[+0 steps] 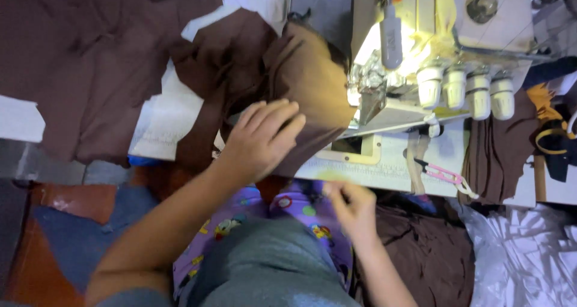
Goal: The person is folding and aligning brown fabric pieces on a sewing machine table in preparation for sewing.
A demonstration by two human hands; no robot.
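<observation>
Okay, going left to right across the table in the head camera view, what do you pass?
Loose brown fabric pile → left hand flat on the brown piece → sewing machine with its white knobs → pink thread snips → more brown cloth hanging at the table's right edge.

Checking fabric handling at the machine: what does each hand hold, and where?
Left hand presses flat on the brown fabric piece, near its lower edge. Right hand: pinched, contents unclear.

The sewing machine (421, 54) blocks the right; brown fabric (90, 60) covers the table's left, white gaps between.
</observation>
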